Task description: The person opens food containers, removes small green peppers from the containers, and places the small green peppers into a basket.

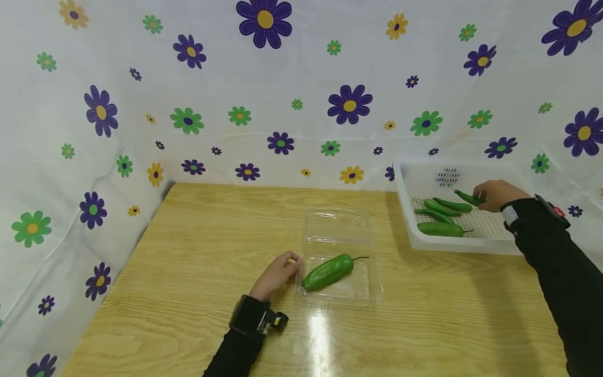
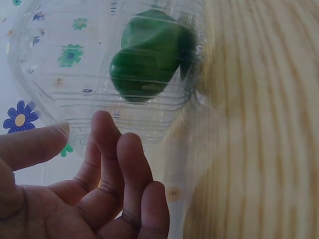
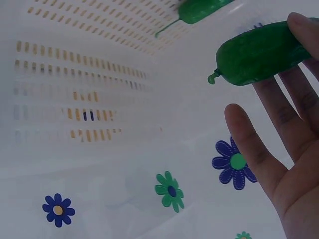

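A clear plastic clamshell box [image 1: 367, 285] lies with its lid raised toward the back, and one large green pepper [image 1: 330, 272] rests inside. My left hand [image 1: 278, 274] is at the box's left side, fingers loosely bent, fingertips at its wall. In the left wrist view a gap shows between the thumb [image 2: 37, 147] and the fingers. Over the white basket [image 1: 410, 230], my right hand [image 1: 499, 195] pinches a slim green pepper [image 1: 466, 197] between thumb and fingers. The right wrist view shows this pepper [image 3: 259, 55] stem end outward.
Several more green peppers [image 1: 440, 229] lie on the basket's perforated floor, toward its left side. The wooden table [image 1: 212, 225] extends around the box. A white cloth [image 1: 301, 68] with printed flowers stands behind the table and along its left side.
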`<state>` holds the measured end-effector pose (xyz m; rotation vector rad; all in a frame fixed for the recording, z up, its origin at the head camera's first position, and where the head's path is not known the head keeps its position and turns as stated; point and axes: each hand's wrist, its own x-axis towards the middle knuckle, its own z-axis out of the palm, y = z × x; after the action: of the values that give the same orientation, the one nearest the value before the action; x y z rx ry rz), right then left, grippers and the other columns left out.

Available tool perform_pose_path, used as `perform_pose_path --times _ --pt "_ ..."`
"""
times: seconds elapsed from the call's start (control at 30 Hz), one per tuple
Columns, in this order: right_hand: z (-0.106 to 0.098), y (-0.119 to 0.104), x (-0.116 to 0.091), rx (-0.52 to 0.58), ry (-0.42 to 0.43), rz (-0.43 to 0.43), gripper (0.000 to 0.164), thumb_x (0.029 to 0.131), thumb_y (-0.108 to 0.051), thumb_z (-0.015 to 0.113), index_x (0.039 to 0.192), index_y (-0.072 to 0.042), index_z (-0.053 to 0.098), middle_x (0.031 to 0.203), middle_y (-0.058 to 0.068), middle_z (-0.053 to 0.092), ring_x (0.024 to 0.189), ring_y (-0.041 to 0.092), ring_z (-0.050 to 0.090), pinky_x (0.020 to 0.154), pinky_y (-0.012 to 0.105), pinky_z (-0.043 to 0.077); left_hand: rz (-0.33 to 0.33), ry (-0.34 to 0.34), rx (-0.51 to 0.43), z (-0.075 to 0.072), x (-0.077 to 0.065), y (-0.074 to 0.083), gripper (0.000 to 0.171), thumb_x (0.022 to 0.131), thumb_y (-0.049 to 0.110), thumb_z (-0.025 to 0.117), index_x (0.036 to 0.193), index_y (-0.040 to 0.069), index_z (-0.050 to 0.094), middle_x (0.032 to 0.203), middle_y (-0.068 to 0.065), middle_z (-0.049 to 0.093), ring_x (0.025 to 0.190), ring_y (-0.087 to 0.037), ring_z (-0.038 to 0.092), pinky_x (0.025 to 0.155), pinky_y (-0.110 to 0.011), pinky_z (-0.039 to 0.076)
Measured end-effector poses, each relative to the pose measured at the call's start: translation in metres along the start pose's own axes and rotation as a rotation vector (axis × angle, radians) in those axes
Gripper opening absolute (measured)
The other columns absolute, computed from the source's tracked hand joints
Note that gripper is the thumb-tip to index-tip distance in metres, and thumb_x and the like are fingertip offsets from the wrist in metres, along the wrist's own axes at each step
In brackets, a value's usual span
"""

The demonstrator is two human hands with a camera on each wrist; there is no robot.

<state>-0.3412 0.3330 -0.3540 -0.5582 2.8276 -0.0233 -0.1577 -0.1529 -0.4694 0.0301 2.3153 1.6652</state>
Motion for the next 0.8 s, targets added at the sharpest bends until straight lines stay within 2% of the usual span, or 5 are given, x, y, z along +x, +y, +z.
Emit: perform_pose_path --times 0.3,0.47,0.7,0.8 --pt "0.02 0.015 0.017 0.01 -0.039 0.01 0.028 0.076 0.004 0.069 0.103 0.009 0.063 0.094 0.028 0.063 0.081 0.039 0.061 0.067 0.044 0.051 -0.022 0.024 -0.002 0.001 -0.001 0.0 0.02 0.099 0.015 0.046 0.105 -0.002 0.054 0.084 -0.009 0.058 0.076 -0.015 0.053 0.071 -0.027 0.041" --pt "0.026 0.018 0.023 0.007 -0.08 0.031 0.032 0.073 0.008 0.07 0.104 0.01 0.062 0.094 0.028 0.063 0.081 0.039 0.061 0.065 0.042 0.051 -0.017 0.019 0.002 0.0 -0.001 0.001 0.021 0.099 0.014 0.045 0.105 -0.004 0.053 0.084 -0.01 0.058 0.076 -0.016 0.052 0.07 -0.027 0.04" --pt "0.03 0.025 0.035 -0.005 -0.139 0.025 0.022 0.071 0.01 0.068 0.093 0.006 0.066 0.086 0.022 0.065 0.074 0.031 0.061 0.062 0.041 0.05 -0.021 0.025 -0.001 0.001 0.0 0.0 0.02 0.099 0.015 0.047 0.104 -0.003 0.054 0.083 -0.008 0.057 0.074 -0.016 0.05 0.069 -0.026 0.038" --pt "0.031 0.028 0.041 -0.002 -0.138 0.013 0.02 0.071 0.01 0.068 0.091 0.005 0.066 0.085 0.021 0.065 0.072 0.03 0.06 0.06 0.04 0.049 -0.01 0.02 0.001 0.0 -0.001 -0.001 0.02 0.099 0.015 0.046 0.104 -0.004 0.054 0.083 -0.009 0.057 0.074 -0.016 0.05 0.069 -0.026 0.039"
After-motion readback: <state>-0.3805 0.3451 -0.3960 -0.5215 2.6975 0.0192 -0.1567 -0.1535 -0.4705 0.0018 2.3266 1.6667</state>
